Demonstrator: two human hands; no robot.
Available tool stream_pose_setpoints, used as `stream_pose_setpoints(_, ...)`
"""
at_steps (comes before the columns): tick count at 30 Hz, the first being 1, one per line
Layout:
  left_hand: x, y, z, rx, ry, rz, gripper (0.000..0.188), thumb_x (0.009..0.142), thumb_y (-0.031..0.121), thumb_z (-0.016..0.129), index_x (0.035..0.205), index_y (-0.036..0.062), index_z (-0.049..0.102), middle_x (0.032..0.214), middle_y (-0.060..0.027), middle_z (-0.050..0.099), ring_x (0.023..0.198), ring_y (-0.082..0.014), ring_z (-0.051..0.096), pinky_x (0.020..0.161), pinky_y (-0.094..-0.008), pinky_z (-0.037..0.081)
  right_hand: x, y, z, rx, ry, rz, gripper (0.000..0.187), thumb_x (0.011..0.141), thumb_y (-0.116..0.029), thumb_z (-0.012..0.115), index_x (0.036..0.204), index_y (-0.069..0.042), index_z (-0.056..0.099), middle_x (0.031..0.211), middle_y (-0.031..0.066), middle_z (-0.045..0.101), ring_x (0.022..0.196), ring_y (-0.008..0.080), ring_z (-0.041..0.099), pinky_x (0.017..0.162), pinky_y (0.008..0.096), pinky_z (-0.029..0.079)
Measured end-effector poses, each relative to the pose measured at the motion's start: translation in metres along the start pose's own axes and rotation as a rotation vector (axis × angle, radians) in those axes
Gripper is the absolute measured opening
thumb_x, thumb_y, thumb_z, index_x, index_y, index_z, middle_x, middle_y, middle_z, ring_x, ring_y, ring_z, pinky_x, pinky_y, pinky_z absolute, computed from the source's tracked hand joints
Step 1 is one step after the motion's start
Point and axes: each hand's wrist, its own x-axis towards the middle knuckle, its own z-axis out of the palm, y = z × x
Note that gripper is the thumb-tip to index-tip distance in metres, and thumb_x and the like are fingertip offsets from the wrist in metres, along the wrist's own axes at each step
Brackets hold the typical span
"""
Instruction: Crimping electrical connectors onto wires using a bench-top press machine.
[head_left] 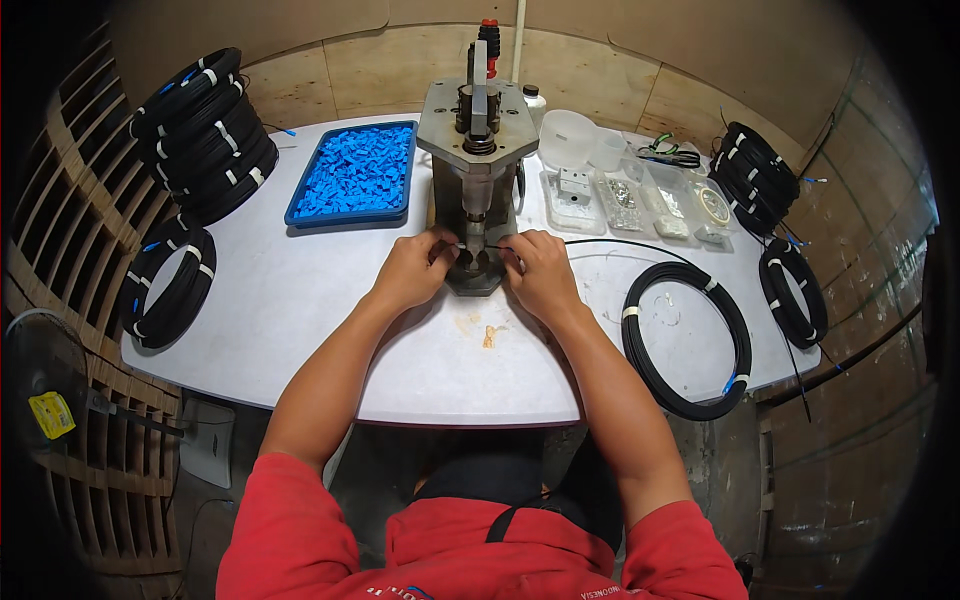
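A metal bench press stands at the middle of the table, its ram coming down over a small base. My right hand is closed, pinching a thin black cable at the right of the ram. That cable runs off to a black cable coil bound with white tape, lying on the right of the table. At the left of the ram my left hand is closed, thumb and fingers together. A small pale bit shows at its fingertips, too small to name.
A blue tray full of small blue pieces sits left of the press. Stacked black cable coils rise at the far left, with more coils at the right. White tubs and clear boxes of small parts stand right of the press.
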Motion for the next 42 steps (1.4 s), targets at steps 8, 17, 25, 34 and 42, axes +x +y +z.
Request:
stream_pose_setpoints(8,-0.001,0.002,0.000,0.012,0.004,0.002,0.022,0.094,0.016,0.066,0.109,0.0001,0.070,0.087,-0.0192,0.075,0.076,-0.0305,0.072,0.074,-0.0383,0.055,0.001,-0.001,0.000,0.007,0.009,-0.004,0.021,0.083,-0.005,0.071,0.103,-0.010,0.070,0.094,0.0070,0.066,0.097,0.0282,0.062,0.088,0.0409,0.045)
stream_pose_setpoints(17,0.000,-0.003,0.003,-0.003,0.016,0.017,0.020,0.094,0.015,0.065,0.108,0.0006,0.070,0.086,-0.0196,0.074,0.075,-0.0313,0.072,0.072,-0.0389,0.055,0.000,-0.002,0.001,-0.019,0.013,-0.038,0.022,0.081,-0.005,0.069,0.102,-0.011,0.070,0.095,0.0066,0.064,0.097,0.0275,0.061,0.088,0.0418,0.043)
stream_pose_setpoints(25,0.001,-0.005,0.006,0.004,0.037,0.019,0.019,0.094,0.014,0.065,0.107,0.0019,0.071,0.085,-0.0202,0.074,0.076,-0.0331,0.073,0.073,-0.0396,0.055,-0.001,0.001,0.002,-0.038,0.024,-0.051,0.032,0.075,-0.001,0.070,0.104,-0.014,0.073,0.096,0.0050,0.063,0.097,0.0261,0.059,0.089,0.0416,0.042)
stream_pose_setpoints(34,0.000,-0.002,0.004,0.019,0.029,0.004,0.018,0.094,0.014,0.064,0.106,0.0017,0.071,0.088,-0.0206,0.074,0.079,-0.0342,0.073,0.074,-0.0401,0.056,-0.001,-0.002,0.000,-0.053,0.011,-0.054,0.034,0.074,0.000,0.069,0.104,-0.016,0.074,0.096,0.0050,0.062,0.098,0.0261,0.059,0.089,0.0413,0.042)
stream_pose_setpoints(42,0.000,0.000,0.003,0.003,0.037,0.019,0.019,0.094,0.014,0.064,0.106,0.0015,0.071,0.089,-0.0203,0.075,0.080,-0.0339,0.074,0.075,-0.0394,0.056,-0.001,-0.001,0.000,-0.046,0.009,-0.047,0.034,0.074,-0.001,0.069,0.104,-0.015,0.074,0.097,0.0049,0.062,0.098,0.0258,0.059,0.089,0.0413,0.042)
